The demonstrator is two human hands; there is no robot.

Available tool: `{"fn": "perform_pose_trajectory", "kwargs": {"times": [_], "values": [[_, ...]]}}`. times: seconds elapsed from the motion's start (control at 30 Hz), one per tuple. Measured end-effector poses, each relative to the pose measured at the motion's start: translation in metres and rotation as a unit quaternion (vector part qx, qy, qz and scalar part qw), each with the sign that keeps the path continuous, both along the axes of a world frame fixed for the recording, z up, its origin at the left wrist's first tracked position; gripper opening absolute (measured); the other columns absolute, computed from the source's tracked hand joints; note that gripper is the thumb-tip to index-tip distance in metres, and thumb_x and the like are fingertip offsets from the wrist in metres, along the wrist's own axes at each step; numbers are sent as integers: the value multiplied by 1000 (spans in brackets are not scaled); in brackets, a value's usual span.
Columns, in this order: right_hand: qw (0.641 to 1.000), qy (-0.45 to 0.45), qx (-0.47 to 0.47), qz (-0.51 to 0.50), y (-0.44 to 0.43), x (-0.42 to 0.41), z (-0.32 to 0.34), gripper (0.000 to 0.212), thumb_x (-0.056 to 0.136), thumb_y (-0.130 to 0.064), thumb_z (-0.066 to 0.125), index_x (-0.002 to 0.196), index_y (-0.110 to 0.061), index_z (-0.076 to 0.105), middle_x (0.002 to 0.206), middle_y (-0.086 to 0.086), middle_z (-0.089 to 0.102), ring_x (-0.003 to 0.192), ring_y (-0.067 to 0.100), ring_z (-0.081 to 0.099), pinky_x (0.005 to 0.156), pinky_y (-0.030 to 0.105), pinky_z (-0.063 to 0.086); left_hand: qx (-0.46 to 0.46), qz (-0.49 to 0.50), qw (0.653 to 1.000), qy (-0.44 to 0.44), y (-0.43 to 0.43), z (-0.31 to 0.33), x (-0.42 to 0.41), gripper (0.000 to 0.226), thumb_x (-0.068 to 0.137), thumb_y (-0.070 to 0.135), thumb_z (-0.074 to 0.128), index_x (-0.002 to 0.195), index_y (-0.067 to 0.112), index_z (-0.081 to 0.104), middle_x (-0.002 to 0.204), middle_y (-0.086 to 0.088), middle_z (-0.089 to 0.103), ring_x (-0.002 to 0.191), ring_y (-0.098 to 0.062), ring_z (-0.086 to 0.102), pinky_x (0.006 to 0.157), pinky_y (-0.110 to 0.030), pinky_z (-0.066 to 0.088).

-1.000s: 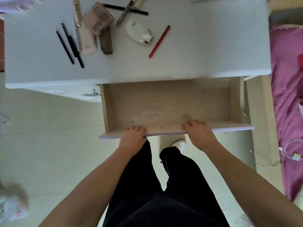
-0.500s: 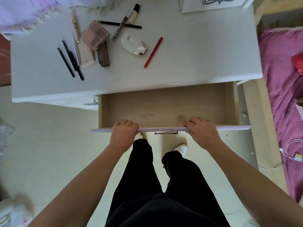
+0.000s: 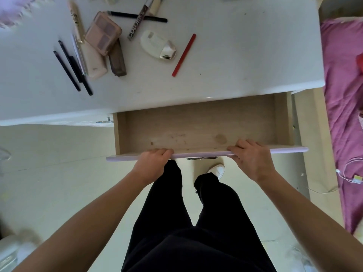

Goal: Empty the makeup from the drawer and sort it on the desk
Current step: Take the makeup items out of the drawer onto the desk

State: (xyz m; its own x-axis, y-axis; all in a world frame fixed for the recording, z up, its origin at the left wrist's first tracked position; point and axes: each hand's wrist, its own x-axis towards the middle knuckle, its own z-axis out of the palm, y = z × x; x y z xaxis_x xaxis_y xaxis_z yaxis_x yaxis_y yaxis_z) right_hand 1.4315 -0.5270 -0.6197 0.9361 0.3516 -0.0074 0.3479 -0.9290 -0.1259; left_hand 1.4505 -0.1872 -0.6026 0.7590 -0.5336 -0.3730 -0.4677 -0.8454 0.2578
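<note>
The wooden drawer [image 3: 198, 122] stands pulled out from under the white desk [image 3: 245, 61], and its bottom is bare. My left hand [image 3: 152, 163] grips the lilac front panel [image 3: 288, 149] near its left part. My right hand [image 3: 252, 160] grips the same panel right of the middle, fingers curled over its top edge. On the desk lie an eyeshadow palette [image 3: 103, 33], a white compact with a gold end [image 3: 158, 45], a red pencil [image 3: 184, 54], black pencils [image 3: 72, 68], a mascara tube [image 3: 138, 23] and a brown stick [image 3: 117, 59].
A bed with a pink sheet [image 3: 345, 107] stands to the right, with a white cable [image 3: 347, 169] on it. My legs in black trousers [image 3: 196, 222] and a white shoe [image 3: 217, 170] are below the drawer. A metal handle [image 3: 201, 158] shows under the front panel.
The drawer has slid inward toward the desk with both hands on its front panel; less of its bottom shows. The view shifted slightly.
</note>
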Motion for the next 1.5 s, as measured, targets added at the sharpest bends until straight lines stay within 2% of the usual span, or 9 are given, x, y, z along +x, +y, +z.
{"fn": "perform_pose_trajectory", "kwargs": {"times": [0.13, 0.43, 0.53, 0.6, 0.67, 0.77, 1.0, 1.27, 1.5], "values": [[1000, 10, 24, 2, -4, -1, 0, 12, 80, -35, 76, 83, -24, 76, 75, -1, 62, 62, 24, 61, 55, 30, 45, -2, -10, 1000, 19, -1, 4, 2, 43, 57, -1, 82, 96, 12, 70, 78, -1, 73, 48, -25, 61, 37, -24, 39], [999, 51, 1, -5, -6, 9, -11, 21, 69, -24, 89, 86, -25, 76, 80, -1, 63, 69, 26, 62, 57, 31, 42, -16, -3, 1000, -5, -11, -5, 2, 47, 51, -5, 82, 94, 10, 71, 76, -2, 72, 49, -27, 62, 35, -24, 37], [999, 6, 34, -26, -11, 22, 1, 21, 71, -23, 88, 87, -21, 74, 83, 1, 65, 71, 28, 62, 59, 31, 42, -65, 13, 997, -37, -9, -9, 6, 39, 67, -1, 79, 103, 10, 68, 90, -7, 73, 65, -29, 69, 40, -30, 48], [999, -15, 32, -31, -13, 34, 9, 29, 73, -28, 88, 94, -18, 71, 92, 5, 64, 79, 29, 60, 66, 34, 41, -67, 17, 994, -85, -9, -14, 13, 39, 80, 8, 74, 117, 10, 64, 120, -13, 67, 106, -33, 65, 65, -46, 59], [999, -28, 9, -32, -17, 39, 10, 51, 72, -39, 88, 112, -16, 67, 114, 11, 61, 98, 33, 58, 81, 39, 41, -27, 10, 989, -144, -7, -17, 18, 53, 85, 24, 71, 134, 10, 57, 145, -19, 47, 136, -36, 40, 103, -60, 42], [999, -40, -27, -8, -20, 41, 6, 86, 74, -51, 80, 147, -16, 48, 150, 18, 42, 133, 37, 45, 106, 49, 36, -15, 24, 980, -196, -4, -16, 22, 82, 80, 39, 76, 148, 7, 42, 156, -21, 26, 147, -37, 22, 116, -63, 21], [998, -38, -37, -26, -11, 90, 9, 103, 79, -62, 72, 157, -12, 27, 160, 24, 25, 148, 42, 24, 121, 55, 16, 37, 32, 972, -228, -2, -16, 67, 101, 80, 48, 75, 155, 4, 22, 160, -22, 12, 149, -41, 13, 116, -66, 17], [999, -21, -44, -11, -12, 101, 4, 102, 84, -56, 71, 158, -10, 19, 164, 21, 16, 150, 46, 13, 121, 59, 14, 74, 59, 968, -233, -2, -13, 77, 105, 81, 52, 71, 155, -2, 18, 162, -26, 15, 150, -42, 12, 118, -63, 14], [990, -15, -76, -117, 11, 146, 4, 91, 74, -44, 80, 149, -21, 33, 148, 12, 40, 134, 38, 38, 107, 49, 28, 122, 128, 952, -249, -10, -10, 123, 92, 73, 45, 77, 143, 2, 36, 139, -20, 47, 124, -39, 47, 102, -53, 34]]}}
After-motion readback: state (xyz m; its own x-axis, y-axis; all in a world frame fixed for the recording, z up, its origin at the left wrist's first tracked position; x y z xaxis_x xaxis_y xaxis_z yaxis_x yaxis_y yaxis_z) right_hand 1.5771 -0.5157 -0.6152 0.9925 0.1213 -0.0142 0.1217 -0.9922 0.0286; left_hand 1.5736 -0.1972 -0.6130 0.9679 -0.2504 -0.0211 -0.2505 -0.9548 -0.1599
